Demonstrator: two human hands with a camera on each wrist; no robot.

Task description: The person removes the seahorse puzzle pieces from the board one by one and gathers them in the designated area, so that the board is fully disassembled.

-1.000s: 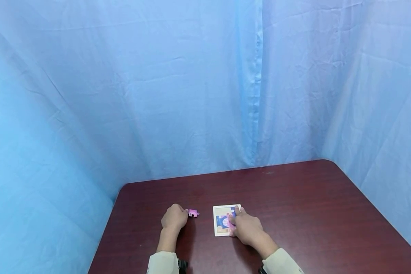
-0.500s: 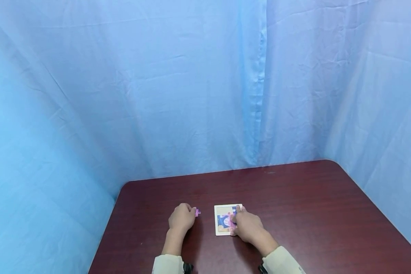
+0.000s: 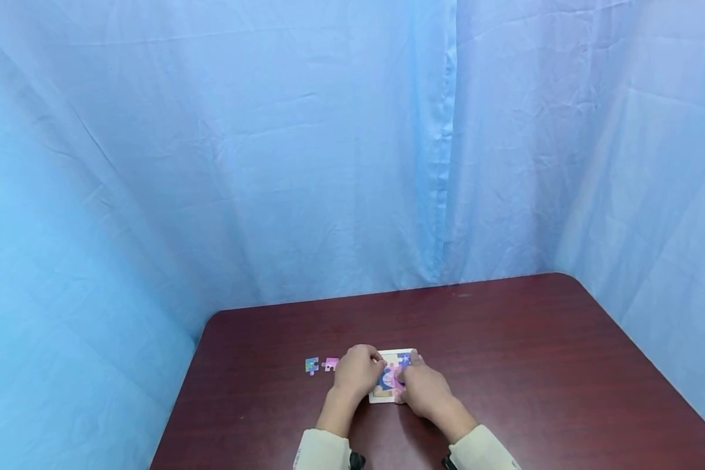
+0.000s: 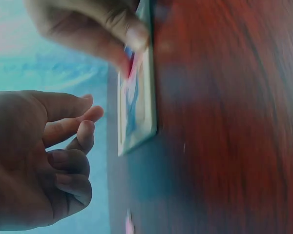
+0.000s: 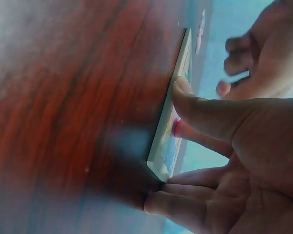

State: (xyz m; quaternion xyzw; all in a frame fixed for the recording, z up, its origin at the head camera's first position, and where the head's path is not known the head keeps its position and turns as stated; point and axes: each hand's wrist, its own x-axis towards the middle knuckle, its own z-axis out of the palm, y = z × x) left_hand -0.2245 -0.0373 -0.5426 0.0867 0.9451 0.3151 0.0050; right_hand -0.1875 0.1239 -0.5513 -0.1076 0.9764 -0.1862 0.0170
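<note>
A small blue-green jigsaw piece and, nearer the left grip, a pink jigsaw piece lie on the dark-red table. That grip's fingertips bunch together; whether they hold anything I cannot tell. Beneath, a white-rimmed square puzzle tray sits grasped by the right grip.

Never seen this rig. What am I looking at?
No robot: these are a person's bare hands. The wide picture is from a head camera looking forward and down; the two closer ones are from wrist cameras, each watching its own hand. On the dark red table lie a light-rimmed puzzle tray and, left of it, a blue-green piece and a pink piece. The right hand holds the tray at its edges. The left hand is at the tray's left side; whether it pinches a piece, I can't tell.
</note>
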